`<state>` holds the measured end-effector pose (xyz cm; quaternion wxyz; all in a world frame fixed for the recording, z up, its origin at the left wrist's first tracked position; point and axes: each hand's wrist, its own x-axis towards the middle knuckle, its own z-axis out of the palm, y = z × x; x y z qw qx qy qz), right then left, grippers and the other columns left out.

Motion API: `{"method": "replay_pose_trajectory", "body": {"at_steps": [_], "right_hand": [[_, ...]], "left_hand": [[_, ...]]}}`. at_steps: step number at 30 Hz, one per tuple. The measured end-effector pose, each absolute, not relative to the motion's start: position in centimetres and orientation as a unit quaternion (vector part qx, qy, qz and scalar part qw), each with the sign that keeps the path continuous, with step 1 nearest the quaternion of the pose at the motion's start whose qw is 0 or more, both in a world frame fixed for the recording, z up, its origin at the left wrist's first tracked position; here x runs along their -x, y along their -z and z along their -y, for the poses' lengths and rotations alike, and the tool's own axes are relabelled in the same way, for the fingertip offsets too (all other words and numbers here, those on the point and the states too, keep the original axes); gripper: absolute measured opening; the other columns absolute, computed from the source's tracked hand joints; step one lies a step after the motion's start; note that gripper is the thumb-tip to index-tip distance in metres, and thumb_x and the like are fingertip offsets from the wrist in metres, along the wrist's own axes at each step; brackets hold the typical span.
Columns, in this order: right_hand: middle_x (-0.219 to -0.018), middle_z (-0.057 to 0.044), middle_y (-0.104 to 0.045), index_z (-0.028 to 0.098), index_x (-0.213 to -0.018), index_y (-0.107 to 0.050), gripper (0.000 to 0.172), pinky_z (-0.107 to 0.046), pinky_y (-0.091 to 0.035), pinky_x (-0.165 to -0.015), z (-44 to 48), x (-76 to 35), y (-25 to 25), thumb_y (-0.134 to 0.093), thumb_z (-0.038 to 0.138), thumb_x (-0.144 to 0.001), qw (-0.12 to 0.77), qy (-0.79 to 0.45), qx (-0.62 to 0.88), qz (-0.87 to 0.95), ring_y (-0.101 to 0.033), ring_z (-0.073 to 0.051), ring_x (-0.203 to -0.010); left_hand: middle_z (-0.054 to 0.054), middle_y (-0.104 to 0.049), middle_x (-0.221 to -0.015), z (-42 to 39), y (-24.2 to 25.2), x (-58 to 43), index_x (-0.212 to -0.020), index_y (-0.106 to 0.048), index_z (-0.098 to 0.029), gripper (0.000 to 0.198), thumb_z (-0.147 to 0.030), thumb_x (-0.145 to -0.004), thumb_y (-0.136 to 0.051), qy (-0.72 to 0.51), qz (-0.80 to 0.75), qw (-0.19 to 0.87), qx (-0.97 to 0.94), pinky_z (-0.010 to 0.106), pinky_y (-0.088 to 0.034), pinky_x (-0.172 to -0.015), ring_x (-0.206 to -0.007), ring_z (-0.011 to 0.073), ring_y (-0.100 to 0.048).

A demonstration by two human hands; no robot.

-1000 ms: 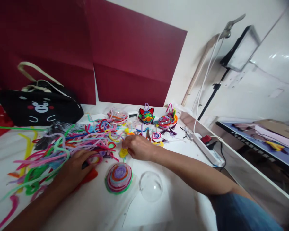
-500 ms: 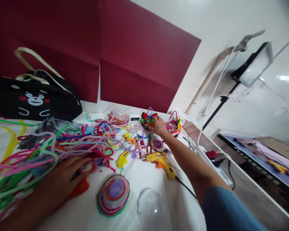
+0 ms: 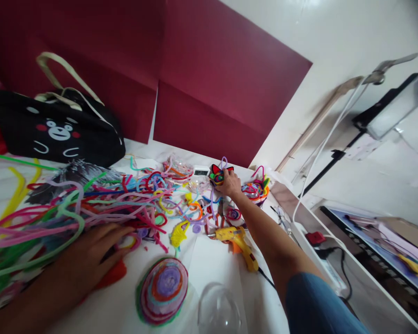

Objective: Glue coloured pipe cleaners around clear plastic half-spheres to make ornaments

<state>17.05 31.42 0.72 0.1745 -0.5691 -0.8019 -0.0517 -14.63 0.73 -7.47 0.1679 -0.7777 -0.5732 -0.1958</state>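
My right hand [image 3: 230,183] reaches to the back of the table, its fingers closed around a small colourful pipe-cleaner ornament [image 3: 217,177] with red, black-edged pointed ears and a lilac loop on top. The hand hides part of it. At the lower left my left hand [image 3: 95,255] lies with fingers stretched out beside a heap of pipe cleaners [image 3: 118,206]. A red-orange piece [image 3: 113,274] shows under its thumb. In front lies a round coil of pipe cleaners [image 3: 165,290] with a lilac centre, near a clear plastic dome [image 3: 219,311].
A yellow hot glue gun [image 3: 237,239] lies under my right forearm, its cord trailing right. Beside it are pliers [image 3: 221,211]. A small digital display [image 3: 201,171] and another pipe-cleaner ornament [image 3: 256,190] flank my right hand. A black bag [image 3: 59,130] stands back left; a power strip [image 3: 320,255] lies right.
The view has shifted, so the background sits farther right. My right hand stays on the eared ornament, which looks slightly turned. The left hand has barely moved.
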Motion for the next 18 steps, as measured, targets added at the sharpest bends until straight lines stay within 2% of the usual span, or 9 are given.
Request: {"method": "replay_pose_trajectory", "body": {"at_steps": [4, 8, 11, 14, 16, 18], "right_hand": [[-0.125, -0.017, -0.053, 0.016, -0.133, -0.047, 0.077, -0.048, -0.044, -0.098, -31.7, -17.9, -0.8, -0.079, 0.026, -0.064, 0.249, 0.022, 0.533, 0.808, -0.053, -0.037, -0.116], [-0.125, -0.016, -0.052, 0.015, -0.132, -0.046, 0.078, -0.046, -0.043, -0.102, -31.3, -19.1, -2.0, -0.080, 0.027, -0.063, 0.350, -0.025, 0.472, 0.809, -0.053, -0.033, -0.116], [-0.126, -0.015, -0.052, 0.017, -0.134, -0.042, 0.083, -0.045, -0.045, -0.101, -30.7, -19.8, -3.2, -0.081, 0.037, -0.064, 0.424, -0.070, 0.418, 0.800, -0.056, -0.030, -0.114], [-0.124, -0.013, -0.055, 0.019, -0.138, -0.035, 0.087, -0.044, -0.049, -0.096, -29.6, -20.2, -4.5, -0.078, 0.049, -0.069, 0.476, -0.118, 0.363, 0.792, -0.060, -0.026, -0.108], [-0.124, -0.012, -0.057, 0.021, -0.138, -0.033, 0.089, -0.042, -0.050, -0.095, -28.7, -20.3, -5.3, -0.077, 0.056, -0.069, 0.499, -0.139, 0.334, 0.787, -0.061, -0.025, -0.108], [-0.126, -0.012, -0.056, 0.023, -0.138, -0.034, 0.092, -0.042, -0.050, -0.096, -27.6, -20.2, -5.9, -0.079, 0.058, -0.067, 0.526, -0.171, 0.304, 0.775, -0.061, -0.025, -0.109]], "left_hand": [[0.001, -0.073, -0.116, -0.9, 7.3, 14.4, -0.108, -0.075, -0.029, 0.044, -0.020, -0.097, -0.034, 0.227, 0.543, 0.208, 0.781, 0.034, -0.044, -0.097, -0.109, 0.0219, -0.061], [0.002, -0.075, -0.109, -1.3, 7.1, 14.0, -0.107, -0.076, -0.027, 0.046, -0.023, -0.098, -0.031, 0.255, 0.529, 0.240, 0.773, 0.034, -0.043, -0.094, -0.102, 0.0224, -0.062], [0.002, -0.076, -0.103, -1.6, 6.8, 13.8, -0.101, -0.077, -0.027, 0.044, -0.024, -0.098, -0.034, 0.265, 0.523, 0.263, 0.766, 0.033, -0.045, -0.090, -0.098, 0.0225, -0.063], [-0.002, -0.076, -0.107, -1.6, 7.1, 14.0, -0.091, -0.078, -0.031, 0.051, -0.020, -0.099, -0.029, 0.256, 0.506, 0.264, 0.780, 0.032, -0.044, -0.092, -0.101, 0.0204, -0.063], [-0.004, -0.074, -0.113, -1.5, 7.6, 14.3, -0.098, -0.078, -0.033, 0.053, -0.016, -0.099, -0.028, 0.253, 0.516, 0.251, 0.779, 0.030, -0.044, -0.096, -0.105, 0.0185, -0.063], [-0.003, -0.073, -0.118, -1.4, 8.2, 14.8, -0.101, -0.077, -0.034, 0.047, -0.016, -0.098, -0.034, 0.247, 0.533, 0.227, 0.777, 0.033, -0.042, -0.101, -0.111, 0.0200, -0.061]]}}
